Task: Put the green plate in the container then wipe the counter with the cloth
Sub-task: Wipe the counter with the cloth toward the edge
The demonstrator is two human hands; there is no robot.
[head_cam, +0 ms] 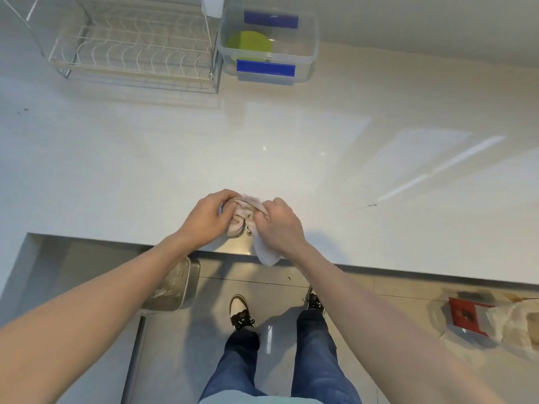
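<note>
The round lime-green plate (pixel 249 45) already lies flat inside the clear plastic container with blue clip handles (pixel 303 58), at the far edge of the glossy white table (pixel 145 158), just beside the empty white wire dish rack (pixel 134 51); that half of the task looks done. Near the front edge, both hands work the pale, bunched cloth (pixel 243 217). The left hand (pixel 204 218) has its grip curled tight on one side of the wad, and the right hand (pixel 278 225) is clamped on the other, with 1 loose corner hanging past the table edge. The cloth seems gathered so as to trap the dark crumbs (pixel 248 234) showing just beneath it. More specks (pixel 372 205) lie well apart to the right, so wiping likely remains.
</note>
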